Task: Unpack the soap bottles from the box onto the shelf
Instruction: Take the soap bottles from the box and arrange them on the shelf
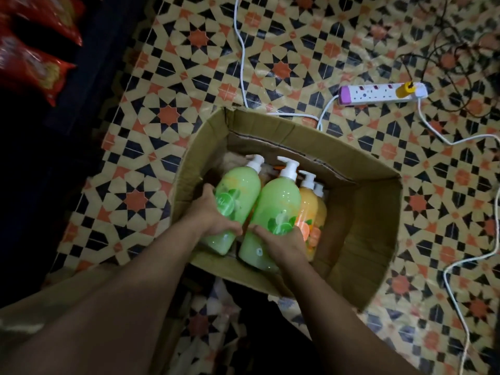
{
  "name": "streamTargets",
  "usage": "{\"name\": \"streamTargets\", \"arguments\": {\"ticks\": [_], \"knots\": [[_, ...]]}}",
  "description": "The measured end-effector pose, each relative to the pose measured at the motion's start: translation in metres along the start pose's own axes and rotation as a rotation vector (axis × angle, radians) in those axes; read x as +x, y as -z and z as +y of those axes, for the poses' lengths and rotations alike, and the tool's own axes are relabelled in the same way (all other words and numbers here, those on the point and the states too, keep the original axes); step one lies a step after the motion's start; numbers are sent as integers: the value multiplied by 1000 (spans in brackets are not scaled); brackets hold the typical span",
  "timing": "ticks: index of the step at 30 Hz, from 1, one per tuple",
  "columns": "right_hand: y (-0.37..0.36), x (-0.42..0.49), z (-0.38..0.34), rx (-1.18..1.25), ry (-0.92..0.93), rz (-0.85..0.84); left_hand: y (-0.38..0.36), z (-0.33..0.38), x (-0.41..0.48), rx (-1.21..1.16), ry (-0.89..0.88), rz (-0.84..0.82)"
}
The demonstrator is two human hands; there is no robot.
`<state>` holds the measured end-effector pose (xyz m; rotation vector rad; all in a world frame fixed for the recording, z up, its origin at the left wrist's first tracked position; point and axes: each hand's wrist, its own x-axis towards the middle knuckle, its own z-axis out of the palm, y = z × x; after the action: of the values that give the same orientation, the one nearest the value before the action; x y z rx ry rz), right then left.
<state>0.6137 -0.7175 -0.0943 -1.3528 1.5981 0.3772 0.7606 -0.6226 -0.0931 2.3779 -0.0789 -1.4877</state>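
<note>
While the hands (pixel 209 215) grip two green bottles (pixel 239 189) in the box (pixel 365 212), a power strip (pixel 378 94) lies on the patterned floor (pixel 167 115).

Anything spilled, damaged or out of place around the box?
No spill; green soap bottles look intact. Only oddity: the white cable from the power strip lies right beside the cardboard box, at its far edge, a possible snag.

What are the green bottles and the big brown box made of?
Green bottles, left and right: probably plastic, smooth and glossy. Light glints on them, and the green may be soap showing through. Their white pumps look like duller plastic. Box: looks like cardboard, plain matte brown, with creased walls and bent flaps.
</note>
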Motion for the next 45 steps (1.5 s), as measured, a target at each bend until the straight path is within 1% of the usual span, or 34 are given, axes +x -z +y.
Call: {"name": "streamTargets", "arguments": {"ticks": [2,5,10,15,21,24,26,30,34,37,40,45], "knots": [[12,-28,-2,73,53,19,4,-1,-39,-37,-72,91],[26,-74,-8,192,130,29,15,0,-101,-182,-175,238],[52,-172,-34,300,334,0,54,-2,-207,-313,-282,436],[75,-298,-74,332,543,-93,114,-21,-332,-367,-398,657],[77,-472,-118,245,861,-233,188,-72,-501,-489,-440,1014],[70,-557,-136,228,1013,-346,219,-103,-581,-549,-426,1219],[65,-612,-144,191,1122,-409,235,-123,-631,-618,-380,1334],[46,-703,-159,138,1313,-528,262,-161,-716,-686,-341,1577],[28,-778,-169,115,1473,-682,280,-193,-780,-677,-288,1825],[11,-822,-178,78,1558,-773,294,-215,-809,-677,-238,1970],[-13,-860,-185,43,1606,-827,311,-241,-825,-712,-204,2075],[-56,-905,-190,-37,1661,-875,338,-281,-837,-786,-174,2123]]}}
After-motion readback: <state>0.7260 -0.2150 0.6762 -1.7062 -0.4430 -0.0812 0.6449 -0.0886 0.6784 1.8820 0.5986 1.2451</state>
